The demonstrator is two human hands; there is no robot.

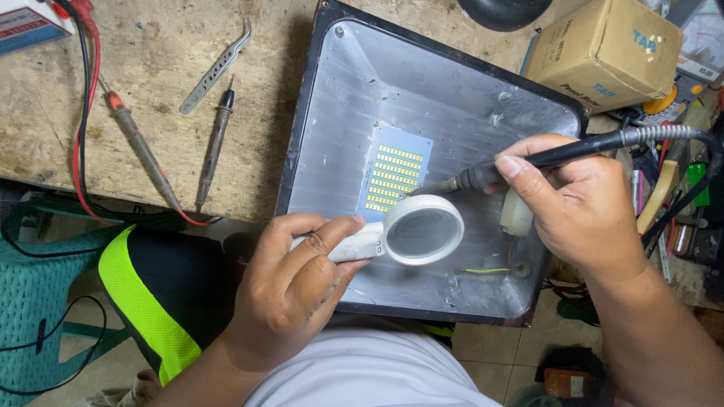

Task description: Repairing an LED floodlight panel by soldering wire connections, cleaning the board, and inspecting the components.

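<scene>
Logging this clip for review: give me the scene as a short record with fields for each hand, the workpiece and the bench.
left hand: grips white magnifying glass by its handle, lens over the panel
right hand: holds black soldering iron, tip at the LED panel
workpiece: metal lamp housing, tilted on the bench edge
bench: tweezers, two test probes, cardboard box

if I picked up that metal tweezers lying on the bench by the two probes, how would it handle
The tweezers look thin and flat, so probably light and unlikely to roll. The perforated steel arms would likely flex when squeezed but hold their shape. Lying flat on the rough wooden bench, they might be fiddly to lift; the curved tip looks sharp, so grip mid-body.
</scene>
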